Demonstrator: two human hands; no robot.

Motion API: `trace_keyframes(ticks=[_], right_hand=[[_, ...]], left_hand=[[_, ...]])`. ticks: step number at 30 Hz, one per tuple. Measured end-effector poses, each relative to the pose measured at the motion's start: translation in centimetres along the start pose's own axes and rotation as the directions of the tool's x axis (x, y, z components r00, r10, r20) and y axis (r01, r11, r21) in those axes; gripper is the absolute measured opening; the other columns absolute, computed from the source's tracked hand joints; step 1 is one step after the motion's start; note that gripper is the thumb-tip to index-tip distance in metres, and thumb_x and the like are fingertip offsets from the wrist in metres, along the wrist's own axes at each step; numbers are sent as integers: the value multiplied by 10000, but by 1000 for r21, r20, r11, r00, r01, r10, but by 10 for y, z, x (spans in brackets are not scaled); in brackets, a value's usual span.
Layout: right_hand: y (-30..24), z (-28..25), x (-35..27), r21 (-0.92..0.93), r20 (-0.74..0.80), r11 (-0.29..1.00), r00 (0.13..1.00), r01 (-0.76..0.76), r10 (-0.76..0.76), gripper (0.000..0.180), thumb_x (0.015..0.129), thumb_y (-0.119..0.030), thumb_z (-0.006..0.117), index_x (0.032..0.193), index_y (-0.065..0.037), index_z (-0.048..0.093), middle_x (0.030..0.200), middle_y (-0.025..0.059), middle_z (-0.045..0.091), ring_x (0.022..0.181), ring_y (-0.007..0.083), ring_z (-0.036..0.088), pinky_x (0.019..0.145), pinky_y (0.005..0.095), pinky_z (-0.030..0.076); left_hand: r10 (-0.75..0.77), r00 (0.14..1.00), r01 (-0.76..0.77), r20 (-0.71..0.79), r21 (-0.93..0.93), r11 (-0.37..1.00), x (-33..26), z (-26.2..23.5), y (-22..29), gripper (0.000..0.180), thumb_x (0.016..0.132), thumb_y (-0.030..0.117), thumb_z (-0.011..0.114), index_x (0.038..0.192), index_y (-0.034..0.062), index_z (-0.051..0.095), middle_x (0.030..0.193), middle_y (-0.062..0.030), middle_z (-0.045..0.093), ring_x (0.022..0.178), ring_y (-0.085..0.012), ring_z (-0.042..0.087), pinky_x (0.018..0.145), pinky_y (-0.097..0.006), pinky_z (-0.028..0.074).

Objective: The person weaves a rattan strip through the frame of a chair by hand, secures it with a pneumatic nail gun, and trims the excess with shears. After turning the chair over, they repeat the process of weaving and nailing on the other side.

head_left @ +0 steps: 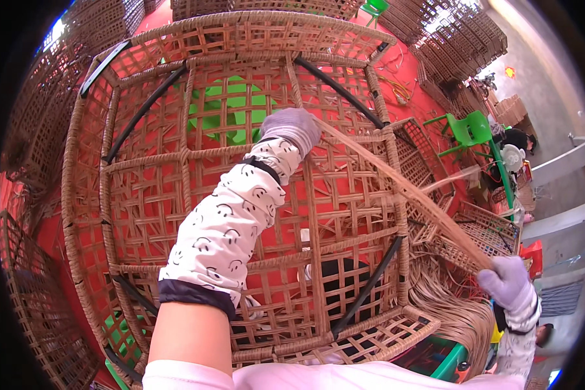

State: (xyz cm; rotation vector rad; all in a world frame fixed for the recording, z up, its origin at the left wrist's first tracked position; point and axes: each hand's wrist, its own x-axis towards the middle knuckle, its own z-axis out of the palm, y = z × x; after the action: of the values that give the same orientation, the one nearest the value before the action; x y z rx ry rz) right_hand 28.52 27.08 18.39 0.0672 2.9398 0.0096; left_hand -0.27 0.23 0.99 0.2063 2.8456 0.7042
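A large woven wicker frame point(250, 159) with wrapped crossbars and black corner braces lies in front of me. My left hand point(291, 127), in a pale purple glove, is closed at the upper part of its central bar; its fingertips are hidden. From that hand a flat, light-brown rattan strand point(403, 185) runs taut over the frame's right side. At the lower right my right hand point(508, 286), gloved alike, is closed around the strand's other end. Both forearms wear white patterned sleeves.
Green chairs stand under the weave and at the right point(471, 130). A bundle of loose strands point(458, 305) hangs at the lower right. Stacked wicker pieces point(461, 49) line the back. A smaller woven piece point(478, 234) lies beside the frame. Red floor shows beneath.
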Motion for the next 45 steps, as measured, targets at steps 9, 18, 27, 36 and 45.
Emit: trace_keyframes(ticks=[9, 18, 27, 36, 45], right_hand=[[-45, -38, -28, 301, 42, 774, 803, 557, -595, 218, 691, -292, 729, 647, -115, 608, 666, 3, 619, 702, 202, 623, 809, 431, 386], [140, 22, -148, 195, 187, 969, 976, -150, 113, 334, 809, -368, 523, 746, -49, 603, 649, 116, 611, 611, 266, 595, 604, 393, 468], [142, 52, 8, -108, -157, 947, 945, -304, 285, 239, 795, -231, 564, 881, -10, 539, 754, 174, 597, 698, 316, 587, 622, 365, 456], [-141, 106, 325, 585, -59, 757, 947, 289, -316, 325, 783, -258, 530, 975, -9, 608, 772, 113, 630, 682, 167, 600, 625, 282, 481], [-187, 127, 364, 742, 280, 670, 912, -8, -300, 409, 701, -291, 707, 963, -1, 586, 790, 87, 616, 633, 173, 566, 546, 304, 463]], left_hand=[[54, 997, -63, 54, 188, 980, 2, 1, 3, 436, 894, 389, 366, 1003, 74, 646, 994, -128, 641, 944, -299, 611, 787, -419, 485], [35, 992, -28, -121, 59, 998, 0, 9, -26, 374, 901, 387, 347, 990, 160, 632, 915, -133, 641, 884, -334, 604, 762, -436, 476], [-68, 975, -26, -210, -415, 909, 20, 34, -66, 448, 876, 460, 410, 883, 85, 656, 810, -135, 646, 770, -292, 613, 711, -366, 463], [-18, 936, -182, -353, -525, 832, 18, 54, -72, 221, 826, 246, 583, 815, 39, 662, 720, -69, 626, 652, -202, 587, 631, -299, 459], [-18, 943, 26, -333, 21, 999, -5, 23, -67, 271, 774, 371, 556, 861, 160, 702, 1023, -50, 566, 1053, -236, 483, 901, -378, 365]])
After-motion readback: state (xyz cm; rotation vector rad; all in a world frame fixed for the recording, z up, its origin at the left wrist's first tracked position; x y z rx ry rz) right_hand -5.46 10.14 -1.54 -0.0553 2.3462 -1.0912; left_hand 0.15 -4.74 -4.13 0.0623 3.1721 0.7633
